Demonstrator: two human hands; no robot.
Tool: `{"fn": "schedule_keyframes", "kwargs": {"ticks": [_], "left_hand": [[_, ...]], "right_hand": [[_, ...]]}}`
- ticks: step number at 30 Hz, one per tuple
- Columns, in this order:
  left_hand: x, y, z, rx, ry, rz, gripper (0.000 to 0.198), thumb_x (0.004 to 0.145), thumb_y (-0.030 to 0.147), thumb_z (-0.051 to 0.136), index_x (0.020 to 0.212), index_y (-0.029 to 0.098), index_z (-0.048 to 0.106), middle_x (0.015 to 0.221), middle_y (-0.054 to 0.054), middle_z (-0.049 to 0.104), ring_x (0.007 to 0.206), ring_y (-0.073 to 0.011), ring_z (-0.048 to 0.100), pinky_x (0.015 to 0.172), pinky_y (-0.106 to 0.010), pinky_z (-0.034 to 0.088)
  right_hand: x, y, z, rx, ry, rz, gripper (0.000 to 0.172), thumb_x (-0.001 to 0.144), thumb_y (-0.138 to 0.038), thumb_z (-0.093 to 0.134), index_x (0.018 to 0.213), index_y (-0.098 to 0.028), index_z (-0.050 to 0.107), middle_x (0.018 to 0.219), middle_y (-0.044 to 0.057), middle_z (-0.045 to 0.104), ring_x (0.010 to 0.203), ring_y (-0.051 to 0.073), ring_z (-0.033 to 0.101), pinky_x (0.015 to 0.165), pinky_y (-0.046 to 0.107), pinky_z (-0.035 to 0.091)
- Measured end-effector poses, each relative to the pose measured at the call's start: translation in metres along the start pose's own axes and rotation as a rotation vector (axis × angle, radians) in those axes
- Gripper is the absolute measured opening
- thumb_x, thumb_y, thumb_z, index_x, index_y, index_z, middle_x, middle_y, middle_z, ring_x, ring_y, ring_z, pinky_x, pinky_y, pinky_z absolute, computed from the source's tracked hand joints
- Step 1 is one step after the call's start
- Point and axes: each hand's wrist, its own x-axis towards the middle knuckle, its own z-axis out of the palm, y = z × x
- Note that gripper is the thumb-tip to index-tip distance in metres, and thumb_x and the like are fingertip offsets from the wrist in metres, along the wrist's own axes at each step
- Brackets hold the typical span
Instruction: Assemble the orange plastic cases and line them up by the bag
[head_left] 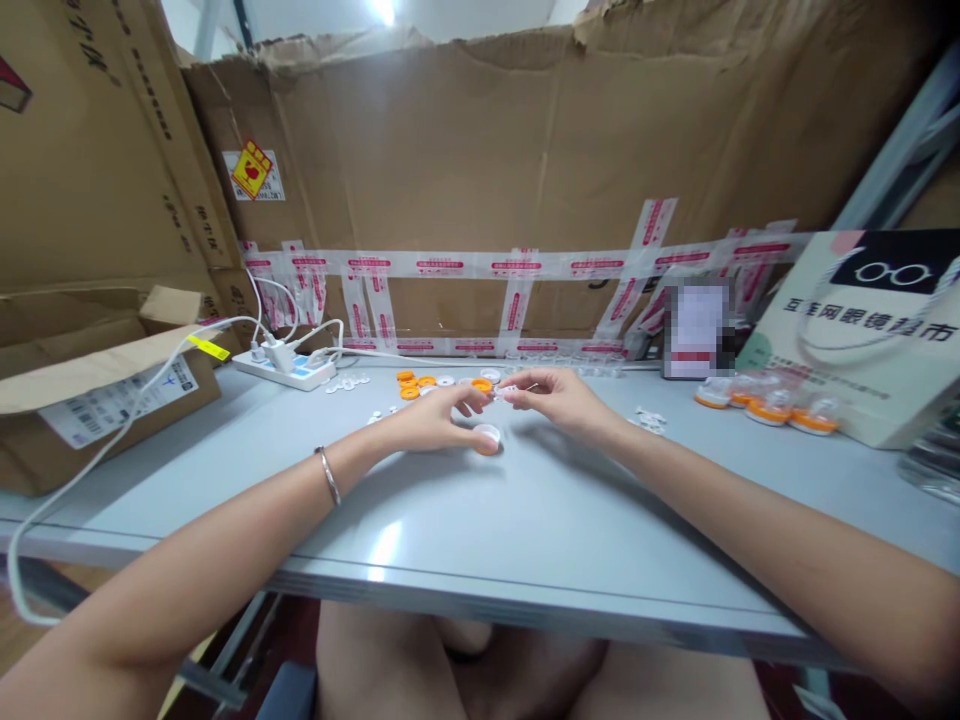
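Observation:
My left hand (435,418) is over the middle of the table, with its thumb against a round cap (488,434), white inside and orange below. Its fingers curl forward above the cap, and their grip is partly hidden. My right hand (553,397) meets it from the right, thumb and forefinger pinched on a small white plastic piece (501,394). The piece is too small to name exactly. Just behind the hands lie an orange ring-shaped part (481,384) and a white round part (445,381). Several orange caps (407,385) are grouped beyond my left hand.
Small white pieces (649,420) lie right of my right hand; clear discs (348,383) lie far left. A power strip (285,370) with white cables, an open carton (105,400), a phone (697,328), orange-based clear containers (772,405) and a paper bag (855,350) edge the table.

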Motion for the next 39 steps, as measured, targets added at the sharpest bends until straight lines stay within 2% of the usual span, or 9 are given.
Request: {"fn": "schedule_keyframes", "kwargs": {"ticks": [2, 4, 9, 12, 15, 19, 31, 39], "left_hand": [[-0.002, -0.002, 0.0, 0.117, -0.057, 0.019, 0.059, 0.055, 0.05, 0.069, 0.103, 0.019, 0.055, 0.104, -0.007, 0.057, 0.093, -0.0207, 0.052, 0.072, -0.029, 0.042], [-0.002, -0.004, 0.002, 0.187, -0.076, 0.031, 0.053, 0.057, 0.051, 0.066, 0.097, 0.018, 0.057, 0.098, -0.006, 0.058, 0.086, -0.0196, 0.053, 0.07, -0.029, 0.041], [0.001, -0.004, 0.009, 0.234, -0.015, 0.026, 0.037, 0.068, 0.046, 0.058, 0.09, 0.016, 0.058, 0.086, -0.005, 0.06, 0.077, -0.0169, 0.053, 0.066, -0.027, 0.039], [0.003, -0.006, 0.012, 0.214, 0.019, 0.019, 0.037, 0.068, 0.044, 0.059, 0.092, 0.015, 0.058, 0.088, -0.005, 0.06, 0.076, -0.0162, 0.052, 0.065, -0.026, 0.039], [0.004, -0.008, 0.013, 0.183, 0.028, 0.012, 0.038, 0.067, 0.044, 0.059, 0.093, 0.015, 0.059, 0.088, -0.004, 0.061, 0.076, -0.0156, 0.052, 0.064, -0.025, 0.039], [0.003, -0.008, 0.013, 0.169, 0.022, 0.014, 0.04, 0.067, 0.043, 0.061, 0.096, 0.015, 0.059, 0.089, -0.004, 0.061, 0.077, -0.016, 0.052, 0.065, -0.025, 0.039], [0.004, -0.007, 0.013, 0.165, 0.02, 0.045, 0.039, 0.068, 0.042, 0.061, 0.096, 0.015, 0.06, 0.087, -0.004, 0.062, 0.076, -0.016, 0.053, 0.065, -0.025, 0.039], [0.005, -0.008, 0.015, 0.158, -0.001, 0.069, 0.037, 0.069, 0.044, 0.059, 0.092, 0.015, 0.061, 0.081, -0.004, 0.06, 0.072, -0.0154, 0.052, 0.06, -0.023, 0.037]], "right_hand": [[0.001, 0.003, -0.002, -0.039, 0.0, -0.026, 0.025, 0.068, -0.031, 0.064, 0.088, -0.018, 0.068, 0.086, 0.006, 0.069, 0.072, 0.016, 0.061, 0.072, 0.034, 0.048], [0.001, 0.002, -0.001, -0.104, 0.004, -0.059, 0.024, 0.071, -0.026, 0.06, 0.092, -0.019, 0.068, 0.092, 0.007, 0.068, 0.075, 0.017, 0.061, 0.075, 0.035, 0.047], [-0.003, 0.001, 0.007, -0.19, -0.032, -0.152, 0.02, 0.073, -0.02, 0.056, 0.088, -0.021, 0.069, 0.096, 0.005, 0.066, 0.09, 0.019, 0.059, 0.085, 0.037, 0.042], [-0.003, 0.004, 0.011, -0.134, -0.084, -0.129, 0.017, 0.073, -0.024, 0.057, 0.086, -0.018, 0.066, 0.09, 0.005, 0.067, 0.084, 0.018, 0.06, 0.081, 0.035, 0.044], [-0.002, 0.008, 0.013, -0.111, -0.076, -0.079, 0.017, 0.07, -0.029, 0.06, 0.08, -0.016, 0.062, 0.082, 0.004, 0.066, 0.075, 0.017, 0.06, 0.074, 0.033, 0.046], [-0.002, 0.009, 0.015, -0.094, -0.082, -0.052, 0.018, 0.068, -0.031, 0.06, 0.077, -0.015, 0.06, 0.079, 0.004, 0.065, 0.074, 0.016, 0.06, 0.073, 0.031, 0.045], [-0.005, 0.003, 0.019, -0.111, -0.089, -0.1, 0.011, 0.066, -0.028, 0.062, 0.069, -0.017, 0.063, 0.074, 0.003, 0.067, 0.072, 0.017, 0.061, 0.07, 0.03, 0.045], [-0.007, -0.001, 0.022, -0.269, -0.078, -0.233, 0.009, 0.071, -0.023, 0.057, 0.07, -0.016, 0.063, 0.075, 0.004, 0.066, 0.073, 0.017, 0.059, 0.071, 0.031, 0.044]]}}
